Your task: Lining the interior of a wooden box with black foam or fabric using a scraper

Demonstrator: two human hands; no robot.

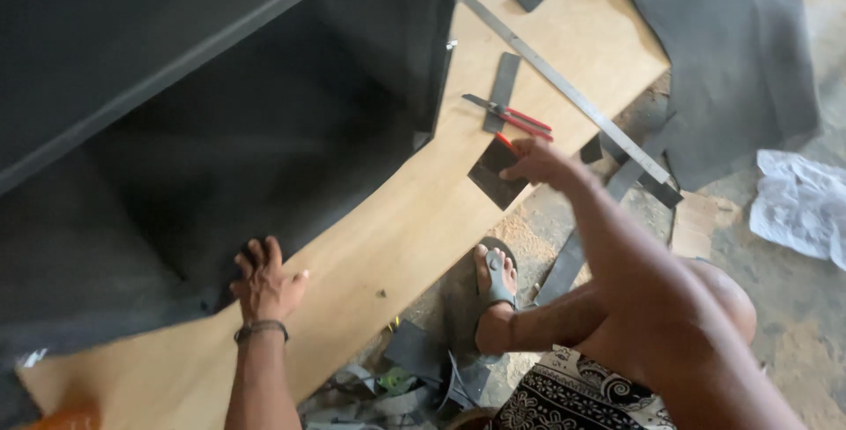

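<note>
Fingers of the left hand (264,285) lie spread and flat on the lower edge of the large dark felt-like sheet (220,157), which drapes over the plywood worktop (414,218) and looks soft, limp and light, so it is best gripped at an edge. Further right, the right hand (539,163) pinches one corner of a small dark square offcut (493,174) resting on the worktop edge, just below the red-handled scissors (515,117) and steel ruler (564,86); the offcut appears thin, flexible and easily lifted by that corner.
</note>
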